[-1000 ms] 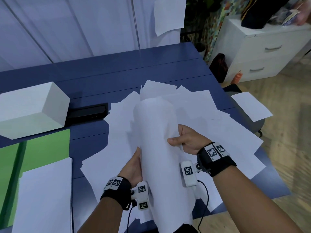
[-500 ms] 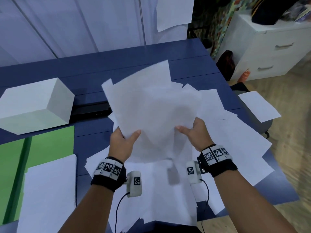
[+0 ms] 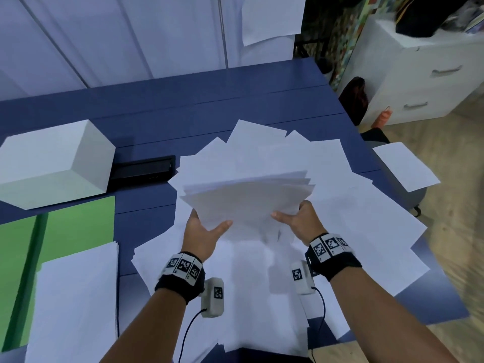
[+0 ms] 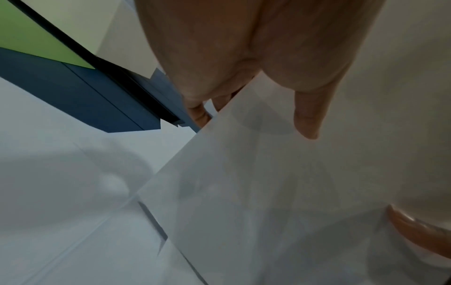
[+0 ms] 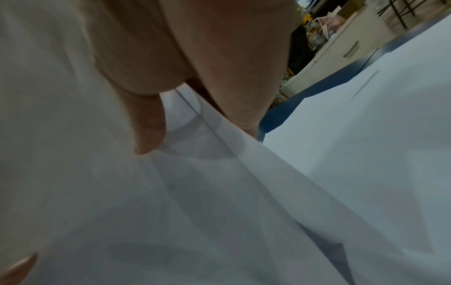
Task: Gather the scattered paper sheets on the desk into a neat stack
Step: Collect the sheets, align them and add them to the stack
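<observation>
1. My left hand (image 3: 200, 235) grips the near left edge of a bundle of paper sheets (image 3: 248, 197); the thumb lies on top and the fingers (image 4: 198, 113) curl beneath.
2. My right hand (image 3: 301, 222) grips the near right edge of the same bundle, thumb on top; in the right wrist view the thumb presses the upper sheet.
3. I hold the bundle raised above the worktop (image 3: 183, 100). Its far edges are fanned and uneven, not squared.
4. Beneath and around the bundle, scattered sheets (image 3: 353, 218) overlap one another across the right half of the blue worktop, some overhanging its near and right edges.
5. A separate squared stack of sheets (image 3: 76, 305) lies at the near left, partly over a green folder (image 3: 78, 224).
6. A white box (image 3: 52, 163) stands at the far left, with a black recessed tray (image 3: 142, 169) just beside it on its right.
7. One single sheet (image 3: 406, 166) rests off the right edge of the worktop, on something dark I cannot identify.
8. A white drawer cabinet (image 3: 419, 74) stands on the floor at the far right, well apart from the worktop.
9. A sheet (image 3: 269, 17) hangs on the pale wall panel behind the worktop.
</observation>
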Available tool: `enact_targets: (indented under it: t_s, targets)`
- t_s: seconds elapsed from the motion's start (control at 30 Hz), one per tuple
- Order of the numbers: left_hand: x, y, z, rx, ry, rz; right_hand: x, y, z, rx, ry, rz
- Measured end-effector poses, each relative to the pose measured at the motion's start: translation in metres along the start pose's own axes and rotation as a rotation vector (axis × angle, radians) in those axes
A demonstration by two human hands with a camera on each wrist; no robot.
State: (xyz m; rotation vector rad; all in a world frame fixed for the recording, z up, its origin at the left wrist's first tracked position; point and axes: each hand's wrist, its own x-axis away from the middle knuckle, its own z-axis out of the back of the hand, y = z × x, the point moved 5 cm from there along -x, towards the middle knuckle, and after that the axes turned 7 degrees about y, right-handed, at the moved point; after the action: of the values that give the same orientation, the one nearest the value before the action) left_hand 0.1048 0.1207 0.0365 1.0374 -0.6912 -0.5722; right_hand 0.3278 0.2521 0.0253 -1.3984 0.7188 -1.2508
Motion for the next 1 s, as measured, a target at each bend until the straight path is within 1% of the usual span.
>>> enact_targets:
  t_s: [0.1, 0.2, 0.23, 0.3, 0.4, 0.5, 0.53, 0.63, 0.7, 0.8, 0.9, 1.0]
  targets:
    - [-0.003, 0.000, 0.002, -0.022, 0.027, -0.003, -0.002, -0.004, 0.001, -0.029, -0.010, 0.008]
    - [-0.007, 0.014, 0.006, -0.005, 0.095, -0.042, -0.005, -0.017, 0.005, -0.077, 0.000, 0.049]
    - [-0.006, 0.020, 0.006, 0.014, 0.105, -0.065, -0.006, -0.021, 0.006, -0.099, 0.006, 0.060]
    - [-0.008, 0.024, 0.005, 0.017, 0.114, -0.061, -0.011, -0.019, 0.007, -0.089, 0.016, 0.065]
    - [-0.013, 0.004, -0.001, 0.049, 0.077, 0.062, -0.016, -0.005, 0.002, -0.015, 0.020, 0.016]
    - [-0.015, -0.008, -0.004, 0.039, 0.088, 0.105, -0.016, 0.001, -0.005, -0.007, 0.025, 0.026]
    - [-0.014, -0.007, -0.004, 0.023, 0.096, 0.092, -0.017, 0.001, -0.007, 0.011, 0.028, 0.042]
    - [-0.012, 0.005, -0.003, 0.020, 0.081, -0.063, -0.020, -0.004, -0.010, 0.014, 0.035, 0.090]
    - [-0.012, 0.008, 0.003, 0.034, 0.091, -0.107, -0.020, -0.009, -0.008, -0.003, 0.035, 0.090]
    - [-0.007, 0.013, 0.008, 0.007, 0.119, -0.137, -0.019, -0.004, -0.007, -0.001, 0.028, 0.048]
    - [-0.004, 0.008, 0.013, 0.061, 0.170, -0.104, -0.019, 0.007, -0.011, -0.014, 0.014, 0.019]
    - [-0.007, 0.007, 0.015, 0.100, 0.183, -0.070, -0.020, 0.003, -0.014, -0.088, -0.010, 0.044]
